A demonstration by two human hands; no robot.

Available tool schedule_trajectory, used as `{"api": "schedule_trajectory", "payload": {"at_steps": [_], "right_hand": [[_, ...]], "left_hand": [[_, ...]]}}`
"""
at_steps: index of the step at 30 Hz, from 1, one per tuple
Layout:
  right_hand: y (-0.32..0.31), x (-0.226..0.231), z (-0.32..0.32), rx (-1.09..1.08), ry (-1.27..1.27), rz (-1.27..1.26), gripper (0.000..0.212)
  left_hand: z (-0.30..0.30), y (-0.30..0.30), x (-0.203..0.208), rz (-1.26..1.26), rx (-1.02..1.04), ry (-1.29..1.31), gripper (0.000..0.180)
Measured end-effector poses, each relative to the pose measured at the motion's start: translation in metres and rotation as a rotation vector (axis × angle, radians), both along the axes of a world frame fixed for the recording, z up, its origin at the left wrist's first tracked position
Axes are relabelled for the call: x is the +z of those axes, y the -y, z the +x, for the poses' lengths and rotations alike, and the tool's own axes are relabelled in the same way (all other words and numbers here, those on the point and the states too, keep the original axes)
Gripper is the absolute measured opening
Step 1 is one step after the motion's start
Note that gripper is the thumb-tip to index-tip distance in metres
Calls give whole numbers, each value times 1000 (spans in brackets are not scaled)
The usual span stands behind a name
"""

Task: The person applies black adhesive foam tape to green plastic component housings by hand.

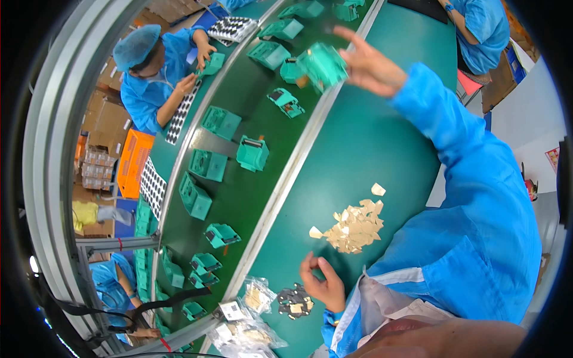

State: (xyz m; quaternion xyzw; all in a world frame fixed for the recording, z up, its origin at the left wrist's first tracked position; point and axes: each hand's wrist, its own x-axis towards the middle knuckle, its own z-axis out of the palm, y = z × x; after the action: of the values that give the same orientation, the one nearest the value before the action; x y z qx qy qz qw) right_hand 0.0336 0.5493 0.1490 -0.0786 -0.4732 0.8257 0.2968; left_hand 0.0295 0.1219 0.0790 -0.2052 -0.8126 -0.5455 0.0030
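Observation:
My right hand reaches out over the conveyor's near rail, one finger raised. It holds a green plastic housing, slightly blurred, by its right side. My left hand is near the front of the green table, thumb and forefinger apart, with nothing visible between them. Just beyond the left hand lies a loose pile of small beige flat pieces. Beside it is a small heap of black parts with a few beige bits on it.
More green housings stand on the dark green conveyor belt. Clear plastic bags lie at the table's near left. Across the belt, a co-worker handles a green part beside sheets of black dots. An orange crate stands behind.

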Motion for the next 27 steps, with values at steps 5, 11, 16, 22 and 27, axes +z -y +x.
{"api": "schedule_trajectory", "payload": {"at_steps": [5,11,16,22,27], "right_hand": [[139,-15,41,471,-97,-455,90],[194,-22,52,606,-7,-531,90],[190,-26,51,831,232,-305,83],[196,-1,49,946,359,104,83],[199,1,51,779,408,301,70]], "left_hand": [[-2,-36,29,313,-303,249,51],[-2,-48,52,519,-274,368,90],[-6,-36,64,533,-258,630,83],[9,-28,77,38,-460,472,82],[13,-34,73,-7,-423,259,63]]}}
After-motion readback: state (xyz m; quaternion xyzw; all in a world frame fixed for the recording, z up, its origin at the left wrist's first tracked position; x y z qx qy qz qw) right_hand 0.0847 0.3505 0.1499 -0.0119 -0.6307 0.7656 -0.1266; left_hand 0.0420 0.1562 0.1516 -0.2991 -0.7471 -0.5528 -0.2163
